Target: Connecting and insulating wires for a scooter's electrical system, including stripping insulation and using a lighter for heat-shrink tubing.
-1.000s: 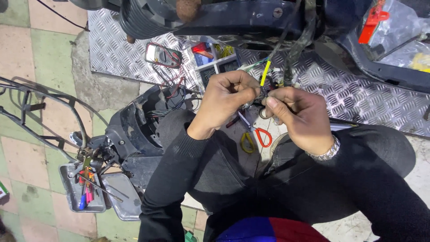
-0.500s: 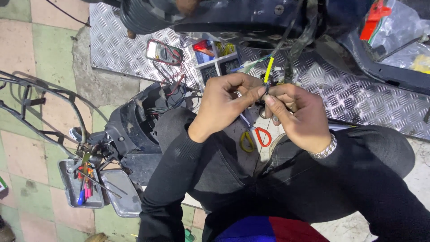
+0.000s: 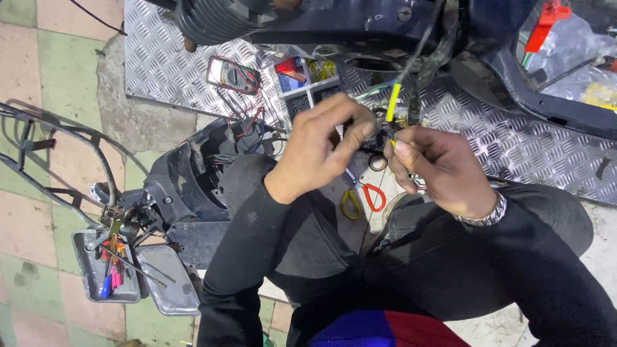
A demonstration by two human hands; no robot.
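The left hand and right hand meet fingertip to fingertip, both pinched on a thin black wire with a yellow sleeve that hangs from the dark scooter body above. It seems wise to keep the pinch close to the wire's end and avoid tugging the harness (what the fingertips cover cannot be made out). Below them, red-handled and yellow-handled scissors lie near the front edge of the ribbed metal tread plate; a multimeter rests further back, and a grey metal tray of small tools sits on the tiled floor
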